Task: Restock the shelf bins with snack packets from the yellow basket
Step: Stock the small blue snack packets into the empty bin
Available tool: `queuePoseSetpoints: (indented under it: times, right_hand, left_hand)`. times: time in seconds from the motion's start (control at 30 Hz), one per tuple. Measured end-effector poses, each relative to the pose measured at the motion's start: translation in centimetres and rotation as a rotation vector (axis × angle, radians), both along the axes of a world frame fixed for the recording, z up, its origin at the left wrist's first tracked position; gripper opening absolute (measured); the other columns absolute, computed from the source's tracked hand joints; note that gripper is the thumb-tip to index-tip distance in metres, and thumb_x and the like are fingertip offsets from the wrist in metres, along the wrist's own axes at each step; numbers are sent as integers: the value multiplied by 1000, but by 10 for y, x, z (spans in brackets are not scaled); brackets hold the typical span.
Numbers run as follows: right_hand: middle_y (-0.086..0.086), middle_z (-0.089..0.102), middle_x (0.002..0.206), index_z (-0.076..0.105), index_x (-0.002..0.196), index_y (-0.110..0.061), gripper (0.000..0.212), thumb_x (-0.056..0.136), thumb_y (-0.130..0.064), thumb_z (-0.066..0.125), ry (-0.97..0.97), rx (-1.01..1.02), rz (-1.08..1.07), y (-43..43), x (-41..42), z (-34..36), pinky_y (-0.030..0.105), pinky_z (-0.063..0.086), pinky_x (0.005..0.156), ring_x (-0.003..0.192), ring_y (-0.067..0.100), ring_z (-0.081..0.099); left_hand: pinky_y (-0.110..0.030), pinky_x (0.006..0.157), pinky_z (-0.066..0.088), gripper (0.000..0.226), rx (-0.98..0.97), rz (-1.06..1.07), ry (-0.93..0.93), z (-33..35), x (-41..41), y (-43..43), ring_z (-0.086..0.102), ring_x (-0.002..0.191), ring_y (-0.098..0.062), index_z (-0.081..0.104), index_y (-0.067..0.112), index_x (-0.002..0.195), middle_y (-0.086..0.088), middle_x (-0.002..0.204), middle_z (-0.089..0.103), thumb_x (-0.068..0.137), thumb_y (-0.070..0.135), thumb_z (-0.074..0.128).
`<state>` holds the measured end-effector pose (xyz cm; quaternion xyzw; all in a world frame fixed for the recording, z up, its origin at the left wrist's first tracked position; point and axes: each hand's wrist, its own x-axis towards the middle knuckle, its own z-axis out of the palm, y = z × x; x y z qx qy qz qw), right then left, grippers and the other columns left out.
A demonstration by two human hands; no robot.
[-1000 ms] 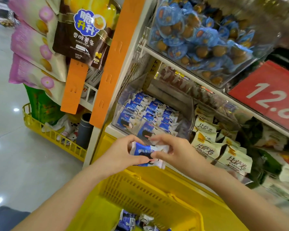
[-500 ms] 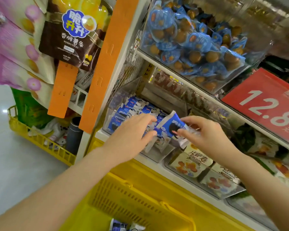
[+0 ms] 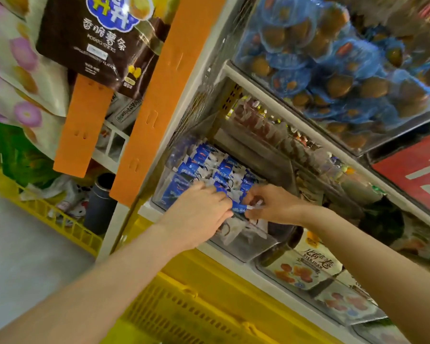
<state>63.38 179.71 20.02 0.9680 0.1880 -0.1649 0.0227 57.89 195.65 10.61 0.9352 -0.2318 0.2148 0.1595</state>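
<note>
Now both hands are lower and deeper than half a second ago; then the right hand (image 3: 271, 204) held the blue-and-white packet (image 3: 238, 208) raised and tilted above the clear bin (image 3: 248, 252), and a second ago both hands held it over the yellow basket (image 3: 184, 316); at this moment the packet lies low at the front of the bin, on the packets already stocked there; the left hand (image 3: 199, 214) has its fingers curled down onto the packet's left end, while the right pinches its right end between thumb and fingers; the view has also come closer and tipped, so the red price sign (image 3: 412, 180), which read 12.8 before, shows only parts of white digits at the frame edge

Readable writing: the brown bag (image 3: 97, 45) hanging at upper left says "POTATO STICKS" under 香脆薯条; the packs in the next bin (image 3: 315, 263) to the right carry 比萨卷; the blue packets' lettering is too blurred to read

Counted: two hands; one packet held between them; two orange strips (image 3: 157, 100) on the shelf upright; one brown bag; two yellow baskets, one below the forearms and one on the floor at left (image 3: 60, 219); the blue packets stand in about three rows, their number too blurred to count; the upper bin (image 3: 333, 70) holds many blue-wrapped snacks
</note>
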Motion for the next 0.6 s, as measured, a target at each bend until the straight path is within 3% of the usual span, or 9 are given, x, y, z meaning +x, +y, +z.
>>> queuePoseSetpoints:
  times: [0.13,0.23,0.3,0.37,0.43,0.6]
  right_hand:
    - [-7,61,97,60,94,-26,9,87,-21,64,57,-87,21,-6,-1,-9,10,40,67,88,6,56]
    - [-2,63,97,61,92,-23,10,85,-16,66,-26,20,-5,-5,0,-14,13,43,69,86,9,58]
    - [-1,63,94,61,91,-21,10,86,-13,63,0,71,-42,-5,-5,-15,14,44,70,85,10,59]
    - [-2,61,96,63,96,-18,9,93,-17,54,42,-63,-8,-5,-8,-15,17,42,74,88,12,57]
    - [2,61,103,63,105,-12,26,99,-25,41,63,-153,-16,-2,-12,-13,22,38,79,92,15,55]
    - [11,61,119,58,117,-8,55,99,-47,25,68,96,-94,0,-34,-10,32,42,95,108,22,57]
  left_hand:
    - [-29,89,36,56,28,17,-14,3,4,6,58,97,-13,60,22,110,4,105,65,92,49,15]
    - [-30,82,37,65,21,61,-36,3,4,10,58,88,-15,62,19,100,2,94,66,86,54,8]
    - [-31,84,37,64,17,70,-37,3,1,11,58,92,-16,61,19,104,1,98,66,86,52,9]
    - [-33,90,37,61,24,70,-28,3,-2,11,57,101,-17,59,19,112,0,107,65,89,47,11]
    - [-34,94,35,55,23,68,-6,4,-5,9,55,107,-17,55,20,119,0,114,63,91,43,14]
    - [-35,100,32,48,10,93,4,4,-9,6,51,112,-16,52,22,121,2,119,61,93,40,18]
